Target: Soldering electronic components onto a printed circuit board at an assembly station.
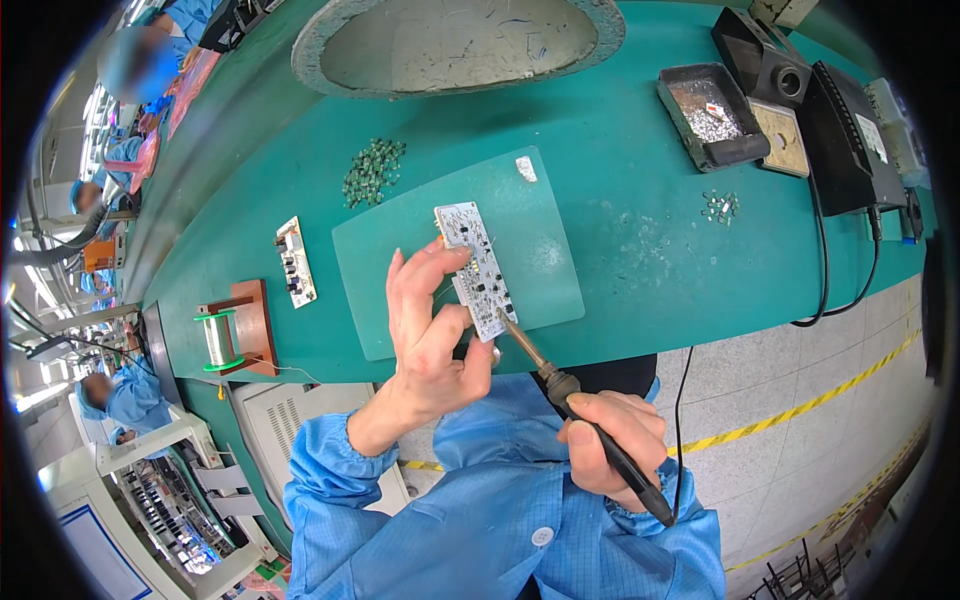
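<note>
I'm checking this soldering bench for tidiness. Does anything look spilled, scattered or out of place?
Mostly orderly. A heap of small green components lies loose on the green bench top, not in a container, and a smaller cluster of pale parts sits loose near the black metal tray. The white circuit board looks intact.

Circuit board (477, 268): matt white laminate dotted with small dark parts and shiny solder points. Soldering iron (590, 425): bright metal tip, matt black plastic handle. Mat (540, 250): smooth, semi-gloss green sheet. Table (640, 200): teal covering, scuffed and speckled. Solder spool (219, 340): glossy metallic wire on a green plastic reel, on a brown wooden stand (255, 315). Sleeves (480, 520): smooth blue woven cloth.
</note>
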The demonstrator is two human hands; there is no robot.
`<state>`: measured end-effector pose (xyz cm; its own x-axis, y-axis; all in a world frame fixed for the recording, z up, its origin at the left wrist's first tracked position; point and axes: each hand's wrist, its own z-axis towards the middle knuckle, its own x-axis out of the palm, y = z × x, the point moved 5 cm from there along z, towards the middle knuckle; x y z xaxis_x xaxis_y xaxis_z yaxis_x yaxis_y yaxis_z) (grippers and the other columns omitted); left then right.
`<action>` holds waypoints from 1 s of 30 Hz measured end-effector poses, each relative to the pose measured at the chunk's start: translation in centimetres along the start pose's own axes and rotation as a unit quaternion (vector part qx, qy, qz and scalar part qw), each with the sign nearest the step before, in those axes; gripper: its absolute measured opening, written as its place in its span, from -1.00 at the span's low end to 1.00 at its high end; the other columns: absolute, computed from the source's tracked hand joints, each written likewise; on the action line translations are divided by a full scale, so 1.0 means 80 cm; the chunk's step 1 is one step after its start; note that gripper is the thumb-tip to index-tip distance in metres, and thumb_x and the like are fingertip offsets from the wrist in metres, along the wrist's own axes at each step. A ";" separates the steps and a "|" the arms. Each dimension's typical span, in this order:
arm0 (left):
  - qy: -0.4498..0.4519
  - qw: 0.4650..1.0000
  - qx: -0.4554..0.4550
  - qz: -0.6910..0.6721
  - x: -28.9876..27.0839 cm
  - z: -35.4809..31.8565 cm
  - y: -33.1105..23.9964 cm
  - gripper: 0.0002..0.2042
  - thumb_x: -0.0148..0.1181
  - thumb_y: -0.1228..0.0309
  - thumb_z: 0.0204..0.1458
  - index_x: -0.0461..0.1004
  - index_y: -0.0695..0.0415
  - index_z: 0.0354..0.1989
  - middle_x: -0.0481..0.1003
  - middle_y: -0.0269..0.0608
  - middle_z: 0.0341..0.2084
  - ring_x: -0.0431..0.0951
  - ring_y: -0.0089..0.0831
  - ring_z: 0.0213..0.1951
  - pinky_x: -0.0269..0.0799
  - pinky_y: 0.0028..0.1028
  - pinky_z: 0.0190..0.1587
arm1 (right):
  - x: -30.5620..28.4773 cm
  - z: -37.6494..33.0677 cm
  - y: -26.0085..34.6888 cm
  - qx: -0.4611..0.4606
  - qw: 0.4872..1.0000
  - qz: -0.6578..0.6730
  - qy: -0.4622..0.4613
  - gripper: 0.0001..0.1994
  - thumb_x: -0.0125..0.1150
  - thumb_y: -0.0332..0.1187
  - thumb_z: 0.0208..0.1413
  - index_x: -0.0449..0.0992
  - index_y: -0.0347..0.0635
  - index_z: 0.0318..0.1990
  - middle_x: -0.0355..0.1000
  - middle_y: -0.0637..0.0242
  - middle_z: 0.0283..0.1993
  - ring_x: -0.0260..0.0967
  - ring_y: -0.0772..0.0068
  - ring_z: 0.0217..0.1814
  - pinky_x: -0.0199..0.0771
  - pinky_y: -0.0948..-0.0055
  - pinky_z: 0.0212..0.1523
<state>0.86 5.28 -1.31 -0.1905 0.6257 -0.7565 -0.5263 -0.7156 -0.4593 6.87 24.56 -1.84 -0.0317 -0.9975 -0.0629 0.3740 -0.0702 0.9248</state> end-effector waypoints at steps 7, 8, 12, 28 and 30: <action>-0.010 1.000 0.014 0.009 0.002 -0.005 0.006 -0.83 0.20 0.61 -0.50 0.36 0.23 -0.63 0.40 0.14 0.04 0.37 0.18 0.17 0.07 0.29 0.20 | 0.006 -0.007 -0.007 0.036 0.999 0.021 -0.019 -0.73 0.17 -0.33 0.12 0.50 -0.41 -0.18 0.47 0.27 -0.67 0.49 0.40 -0.65 0.50 0.45 -0.60; -0.010 1.000 0.014 0.009 0.001 -0.005 0.006 -0.83 0.20 0.61 -0.50 0.36 0.23 -0.63 0.40 0.14 0.04 0.37 0.18 0.17 0.07 0.29 0.20 | 0.007 -0.007 -0.008 0.048 0.998 0.023 -0.019 -0.73 0.16 -0.32 0.13 0.50 -0.41 -0.17 0.47 0.26 -0.66 0.50 0.40 -0.65 0.50 0.45 -0.60; 0.006 1.000 0.002 0.000 -0.004 0.003 0.000 -0.83 0.21 0.60 -0.47 0.37 0.22 -0.62 0.41 0.11 0.04 0.38 0.20 0.16 0.05 0.31 0.22 | 0.004 -0.007 -0.010 0.029 0.999 0.015 -0.018 -0.72 0.16 -0.31 0.14 0.49 -0.41 -0.16 0.48 0.25 -0.65 0.50 0.38 -0.64 0.51 0.44 -0.60; 0.179 0.981 0.003 -0.069 -0.056 0.014 0.015 -0.85 0.21 0.64 -0.33 0.38 0.20 -0.54 0.38 0.10 0.15 0.35 0.15 0.23 0.21 0.17 0.24 | -0.006 -0.020 -0.012 0.035 0.999 -0.007 -0.021 -0.65 0.07 -0.19 0.26 0.41 -0.29 0.02 0.41 0.23 -0.63 0.28 0.52 -0.67 0.28 0.51 -0.64; 0.173 0.981 -0.009 -0.088 -0.058 0.009 0.021 -0.84 0.22 0.64 -0.32 0.38 0.20 -0.52 0.37 0.11 0.16 0.34 0.16 0.23 0.20 0.17 0.25 | -0.005 -0.020 -0.014 0.041 0.999 -0.016 -0.019 -0.64 0.07 -0.18 0.26 0.40 -0.29 0.02 0.40 0.23 -0.62 0.27 0.51 -0.67 0.28 0.51 -0.63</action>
<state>0.26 1.43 1.80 0.1965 0.5994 -0.7760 -0.5104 -0.6132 -0.6029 7.96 25.03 -3.47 -0.0780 -0.9937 -0.0804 0.2955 -0.1001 0.9501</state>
